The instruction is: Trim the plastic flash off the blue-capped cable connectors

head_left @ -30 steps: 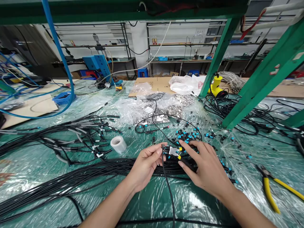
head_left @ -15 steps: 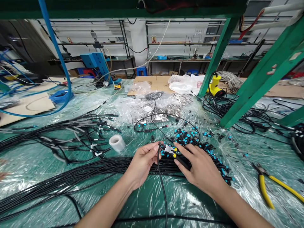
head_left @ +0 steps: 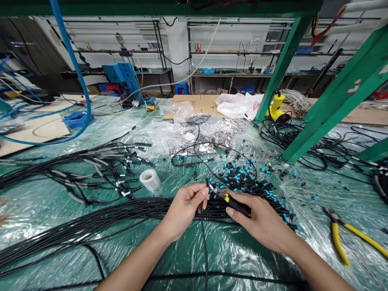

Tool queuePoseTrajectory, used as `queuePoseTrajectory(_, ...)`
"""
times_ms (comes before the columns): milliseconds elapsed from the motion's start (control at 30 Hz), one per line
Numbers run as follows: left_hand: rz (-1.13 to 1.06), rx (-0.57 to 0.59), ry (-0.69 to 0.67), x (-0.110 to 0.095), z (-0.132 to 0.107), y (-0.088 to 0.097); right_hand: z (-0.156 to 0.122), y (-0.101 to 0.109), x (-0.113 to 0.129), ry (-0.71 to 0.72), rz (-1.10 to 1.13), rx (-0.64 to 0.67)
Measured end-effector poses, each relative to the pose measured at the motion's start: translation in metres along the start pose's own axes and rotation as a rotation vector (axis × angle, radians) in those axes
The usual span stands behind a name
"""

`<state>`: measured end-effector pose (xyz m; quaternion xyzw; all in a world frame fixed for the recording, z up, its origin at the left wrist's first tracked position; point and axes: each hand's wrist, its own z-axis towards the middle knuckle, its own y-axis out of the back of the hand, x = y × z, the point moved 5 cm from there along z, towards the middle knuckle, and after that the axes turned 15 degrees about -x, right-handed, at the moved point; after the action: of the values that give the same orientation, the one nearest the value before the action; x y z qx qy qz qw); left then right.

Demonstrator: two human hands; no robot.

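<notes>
My left hand (head_left: 190,206) pinches a black cable (head_left: 204,238) close to its upper end, and the rest of the cable hangs down toward me. My right hand (head_left: 257,214) is closed around the dark handles of small cutting pliers (head_left: 233,203) with yellow bands. Their metal jaws point up and left and lie at the cable's end, just beside my left fingertips. Whether the jaws touch the cable, I cannot tell. Behind and below both hands lies a bundle of black cables (head_left: 121,218), with many blue-and-black ends (head_left: 239,173) heaped at its right.
Yellow-handled cutters (head_left: 336,238) lie at the right. A roll of clear film (head_left: 149,180) stands left of my hands, near grey-and-black cables (head_left: 100,169). Bags of metal parts (head_left: 194,137) lie ahead. A green post (head_left: 281,72) rises at the right.
My right fingers have closed further around the pliers, and the handles have come together. The pliers have turned slightly, their jaws now reaching above my left fingertips. The view has shifted a little.
</notes>
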<state>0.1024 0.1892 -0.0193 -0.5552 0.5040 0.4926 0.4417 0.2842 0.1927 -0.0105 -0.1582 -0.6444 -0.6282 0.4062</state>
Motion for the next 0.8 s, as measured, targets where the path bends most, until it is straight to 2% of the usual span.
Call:
queuePoseTrajectory(67, 0.009, -0.004, -0.009, -0.0005, -0.0004, 0.0003, -0.0006, -0.0013, 0.0016, -0.067, 0.257, 0.096)
queuePoseTrajectory(133, 0.016, -0.007, -0.015, -0.0004, -0.0007, 0.0003, -0.0017, -0.0035, 0.0008, -0.154, 0.418, 0.177)
queuePoseTrajectory(233, 0.027, -0.004, -0.02, 0.0008, -0.0002, 0.0002, -0.004, -0.0073, -0.0018, -0.237, 0.439, 0.227)
queuePoseTrajectory(300, 0.039, -0.013, -0.02, 0.0018, 0.0008, 0.0008, -0.004, -0.0081, -0.0011, -0.178, 0.317, 0.171)
queuePoseTrajectory(433, 0.065, -0.054, -0.026, 0.0025, 0.0023, 0.0026, -0.0014, -0.0026, -0.0008, 0.036, -0.239, -0.161)
queuePoseTrajectory(500, 0.07, -0.055, -0.021, 0.003, 0.0021, 0.0021, -0.0008, -0.0025, -0.001, 0.126, -0.427, -0.267)
queuePoseTrajectory(633, 0.087, -0.047, -0.029, 0.0043, 0.0019, 0.0006, 0.001, -0.0032, -0.0035, 0.212, -0.548, -0.307)
queuePoseTrajectory(800, 0.108, -0.038, -0.025, 0.0072, 0.0021, 0.0006, 0.0019, -0.0013, -0.0027, 0.264, -0.58, -0.304)
